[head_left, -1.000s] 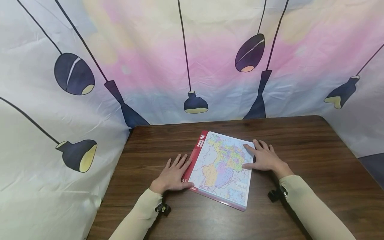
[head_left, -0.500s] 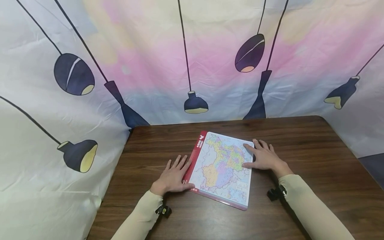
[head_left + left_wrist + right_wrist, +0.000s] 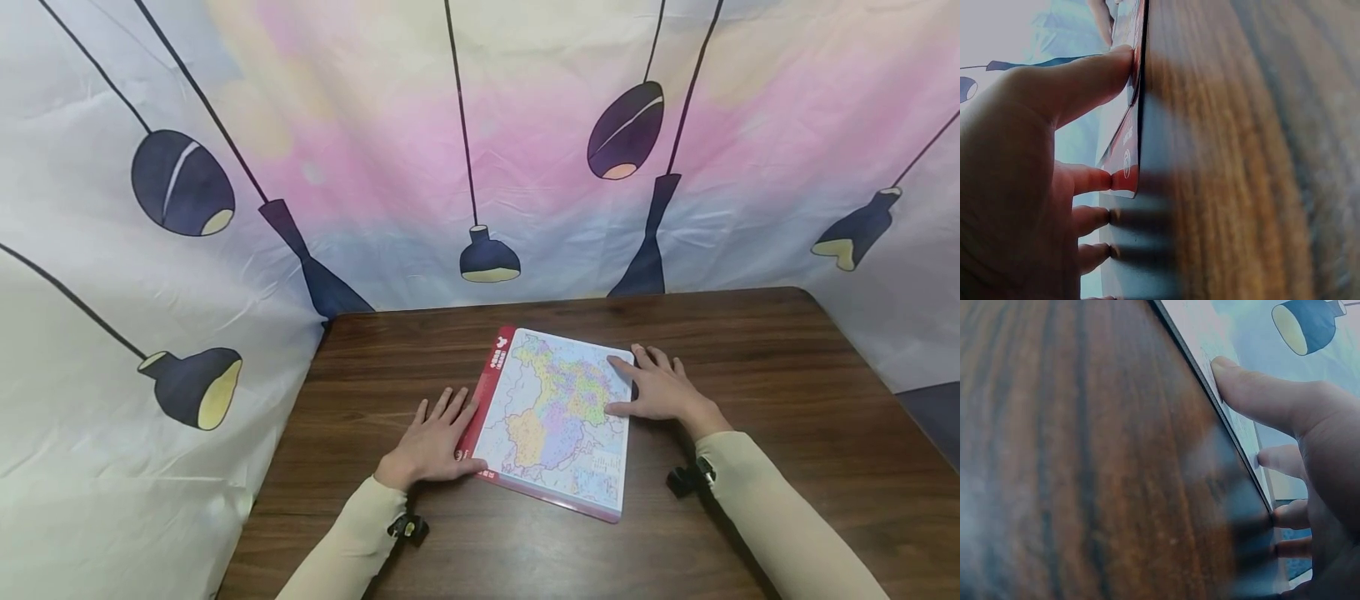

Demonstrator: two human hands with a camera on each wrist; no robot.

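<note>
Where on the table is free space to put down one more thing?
The table is bare right of the right hand, left of the left hand, and behind the map board. The middle is crowded.

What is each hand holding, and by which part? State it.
Nothing is gripped. The left hand rests flat against the map board at its red left edge; the right hand lies flat on its right edge.
</note>
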